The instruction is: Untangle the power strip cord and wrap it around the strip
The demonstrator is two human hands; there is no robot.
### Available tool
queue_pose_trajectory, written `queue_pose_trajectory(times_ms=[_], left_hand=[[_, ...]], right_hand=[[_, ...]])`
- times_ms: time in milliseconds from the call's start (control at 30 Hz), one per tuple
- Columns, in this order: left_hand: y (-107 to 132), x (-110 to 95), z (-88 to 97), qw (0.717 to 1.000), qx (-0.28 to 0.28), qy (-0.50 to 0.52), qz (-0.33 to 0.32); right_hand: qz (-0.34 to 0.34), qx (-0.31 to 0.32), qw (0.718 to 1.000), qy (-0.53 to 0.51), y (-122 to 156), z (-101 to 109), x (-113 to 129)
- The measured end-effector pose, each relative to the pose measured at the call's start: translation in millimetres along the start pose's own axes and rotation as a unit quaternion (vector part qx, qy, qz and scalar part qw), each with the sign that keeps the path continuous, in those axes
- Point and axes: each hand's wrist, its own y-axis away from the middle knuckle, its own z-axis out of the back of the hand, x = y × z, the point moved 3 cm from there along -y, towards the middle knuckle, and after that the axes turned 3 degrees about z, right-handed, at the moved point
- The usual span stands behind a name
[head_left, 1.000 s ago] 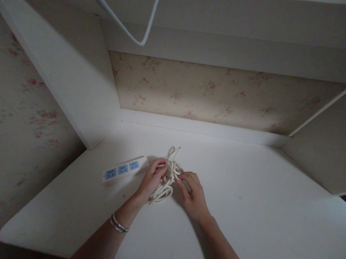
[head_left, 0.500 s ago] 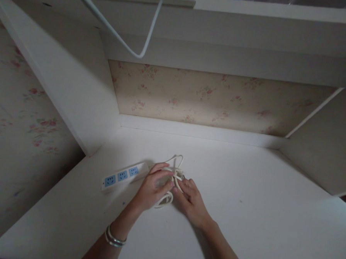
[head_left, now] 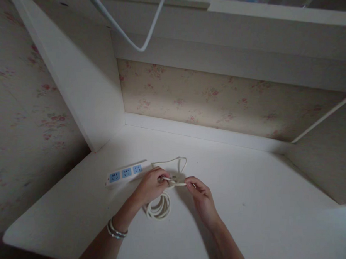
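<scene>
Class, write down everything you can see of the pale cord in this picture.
The cord is off-white, smooth and plastic-looking. One stretch runs from beside the power strip and bends sharply beyond the hands. Nearer the person, several rounded loops lie coiled on the white tabletop. Between these parts, the left hand and right hand grip a bunched section. Whether that section is knotted is too small to tell.

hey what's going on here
A person is handling a pale cord, pinching it in the left grip and the right grip, with a short stretch between them. Nearer the person, a coil of cord lies on the white tabletop. A power strip with three blue sockets sits to the left.
</scene>
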Motion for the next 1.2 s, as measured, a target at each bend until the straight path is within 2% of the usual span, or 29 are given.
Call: queue_pose_trajectory(times_ms=[100,200,267,333,467,600,667,733,833,900,1067,1200], left_hand=[[1,-2,-4.1,1.0,0.022,0.013,-0.013],[0,0,-7.1,0.999,0.019,0.035,-0.008],[-1,3,-8.3,0.999,0.018,0.05,0.005],[-2,4,-9.1,0.997,0.026,0.066,0.024],[-2,3,-8.2,0.986,0.044,0.141,0.079],[-1,2,-5.4,0.97,0.046,0.205,0.122],[-1,5,-4.8,0.961,0.036,0.229,0.151],[-1,7,-6.4,0.954,0.043,0.252,0.157],[0,8,-12.1,0.949,0.071,0.265,0.158],[2,10,-16.5,0.943,0.09,0.268,0.177],[6,8,-20.5,0.933,0.117,0.271,0.203],[6,2,-18.6,0.926,0.115,0.297,0.204]], right_hand=[[-0.006,-0.012,0.999,0.035,1,2,0],[0.017,0.006,0.991,0.136,2,-1,8],[0.022,0.019,0.988,0.151,2,-2,14],[0.014,0.036,0.993,0.115,1,-2,16],[-0.012,0.042,0.999,-0.02,-1,3,10],[-0.025,0.043,0.984,-0.169,-2,6,7],[-0.034,0.018,0.971,-0.236,-4,8,6],[-0.051,-0.039,0.96,-0.274,-7,13,4],[-0.066,-0.131,0.949,-0.279,-12,21,-4],[-0.067,-0.167,0.943,-0.281,-15,25,-9],[-0.081,-0.18,0.932,-0.302,-18,27,-14],[-0.078,-0.202,0.92,-0.328,-17,30,-12]])
